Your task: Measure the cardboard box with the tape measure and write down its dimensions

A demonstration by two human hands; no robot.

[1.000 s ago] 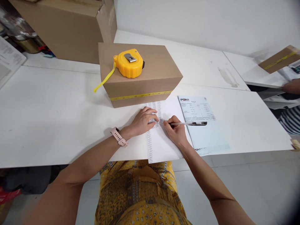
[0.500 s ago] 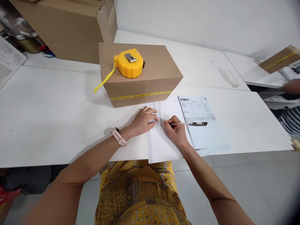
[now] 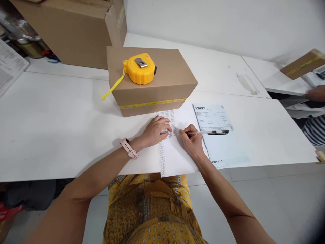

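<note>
My right hand (image 3: 192,142) grips a pen (image 3: 210,132) in a pinch, its tip on a white sheet with printed columns (image 3: 172,152). My left hand (image 3: 154,130) rests on that sheet with curled fingers pressing it down; a pink watch is on the wrist. Just behind the hands stands a small cardboard box (image 3: 162,81) sealed with yellow tape. A yellow tape measure (image 3: 140,68) lies on the box's top, its strap hanging over the left edge.
A light blue printed form (image 3: 218,135) lies right of the sheet on the white table (image 3: 50,128). A large cardboard box (image 3: 76,30) stands at the back left. At the far right, another person's hand (image 3: 316,93) is near a taped box (image 3: 302,64).
My right hand and the pen have shifted slightly to the right along the sheet. The left hand has stayed in place.
</note>
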